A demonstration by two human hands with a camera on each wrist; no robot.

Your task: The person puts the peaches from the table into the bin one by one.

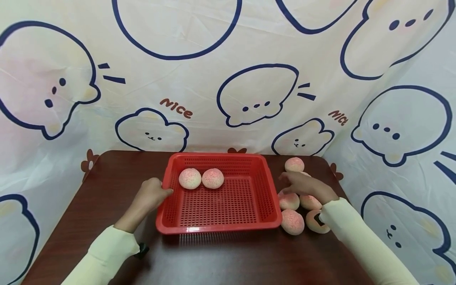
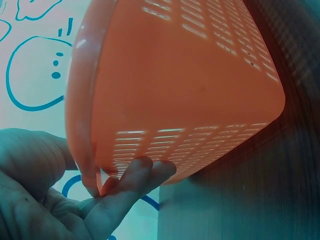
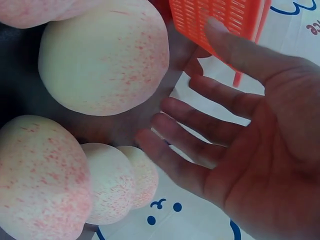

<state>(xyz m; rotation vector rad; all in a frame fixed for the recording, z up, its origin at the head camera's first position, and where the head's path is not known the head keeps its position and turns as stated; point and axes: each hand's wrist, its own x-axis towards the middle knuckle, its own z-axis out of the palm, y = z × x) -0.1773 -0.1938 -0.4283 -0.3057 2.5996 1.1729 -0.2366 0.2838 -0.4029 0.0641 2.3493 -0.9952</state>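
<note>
- Behind the brown table (image 1: 107, 221) a cloth with bears is hung.
- The red basket (image 1: 217, 221) is pinched at its left edge by the left hand (image 1: 151, 196).
- Two peaches (image 1: 201, 178) are seen near its back edge.
- The right hand (image 1: 306, 186) is spread flat over the peach pile (image 1: 293, 221) by the table's right edge.
- A peach could be bumped off that edge.

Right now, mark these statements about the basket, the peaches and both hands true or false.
1. Two peaches lie inside the red basket. True.
2. The left hand holds a peach. False: it holds the basket's left rim.
3. The right hand is open above the peaches beside the basket. True.
4. The loose peaches lie left of the basket. False: they lie to its right.
5. The basket stands on a dark wooden table. True.
</note>
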